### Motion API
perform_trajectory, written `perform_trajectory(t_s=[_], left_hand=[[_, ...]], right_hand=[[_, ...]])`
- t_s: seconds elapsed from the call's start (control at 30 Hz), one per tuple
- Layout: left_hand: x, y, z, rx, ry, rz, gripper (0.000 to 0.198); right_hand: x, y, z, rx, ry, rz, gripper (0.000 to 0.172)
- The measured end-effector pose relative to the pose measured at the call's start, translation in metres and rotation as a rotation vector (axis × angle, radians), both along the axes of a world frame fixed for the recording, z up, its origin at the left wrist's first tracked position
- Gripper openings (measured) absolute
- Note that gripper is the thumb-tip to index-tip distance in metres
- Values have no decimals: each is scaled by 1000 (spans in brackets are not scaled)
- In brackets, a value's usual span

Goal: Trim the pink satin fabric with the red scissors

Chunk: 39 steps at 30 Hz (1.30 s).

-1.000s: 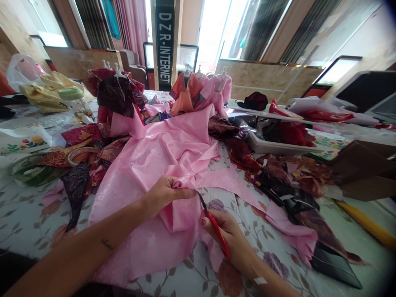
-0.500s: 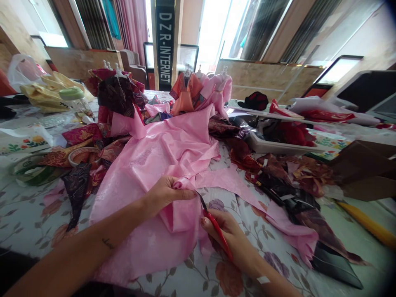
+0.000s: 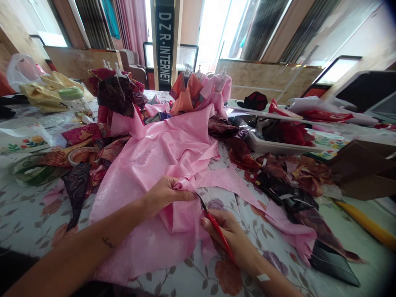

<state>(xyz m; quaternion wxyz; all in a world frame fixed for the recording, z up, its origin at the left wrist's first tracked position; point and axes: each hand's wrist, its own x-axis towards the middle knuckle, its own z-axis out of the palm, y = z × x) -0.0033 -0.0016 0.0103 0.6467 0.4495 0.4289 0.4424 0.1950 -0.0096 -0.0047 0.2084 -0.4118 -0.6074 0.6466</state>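
A large piece of pink satin fabric (image 3: 136, 165) lies draped over the middle of the table. My left hand (image 3: 168, 192) pinches a gathered fold of it between thumb and fingers. Just to the right, my right hand (image 3: 229, 235) grips small scissors with red handles (image 3: 218, 233). Their dark, curved blades point up and left and touch the fabric edge beside my left thumb. How far the blades are apart cannot be made out. From near the hands, a long pink fabric strip (image 3: 244, 194) runs off to the right.
Small dressed forms (image 3: 185, 90) stand at the back, with a beaded dark one (image 3: 116, 93) to their left. Tape rolls (image 3: 34, 169) and brocade scraps (image 3: 82, 136) lie left. Dark fabric scraps (image 3: 278, 181), a white tray (image 3: 272, 144) and a brown box (image 3: 365, 165) are on the right.
Both hands keep almost the same place and hold. The scissors and my right hand have shifted only very slightly; the fabric lies as before.
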Motion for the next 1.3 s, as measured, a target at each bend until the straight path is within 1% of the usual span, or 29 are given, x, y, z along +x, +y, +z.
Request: perform_trajectory(t_s=[0.1,0.27,0.33,0.43,0.57,0.67,0.77,0.9,1.03,1.1,1.2,1.3], left_hand=[[0,0,0,-8,-8,-2,27],[-1,0,-2,-23,-24,-14,26],[-1,0,-3,-22,-30,-17,27],[-1,0,-3,-12,-21,-15,35],[0,0,-2,-17,4,9,41],[-2,2,-1,-15,42,6,35],[-5,4,-1,9,52,7,32],[-7,6,-5,16,-3,37,32],[-3,4,-7,2,-85,-5,28],[-2,3,-6,14,-80,-25,28],[-2,2,-5,40,-38,-21,30],[-3,1,-5,29,-16,-11,34]], right_hand=[[0,1,1,9,2,6,52],[0,0,1,-2,8,3,52],[0,0,0,-16,5,-6,51],[-1,0,-1,-29,11,-18,51],[-1,-1,-2,-37,19,-36,52],[-1,0,-2,-32,9,-74,52],[1,2,-2,16,-3,-100,54],[2,4,-1,38,-9,-84,56],[2,4,-2,31,-9,-82,54],[3,4,-3,47,-10,-81,53],[3,3,-4,74,-17,-85,52],[1,3,-3,54,0,-68,51]])
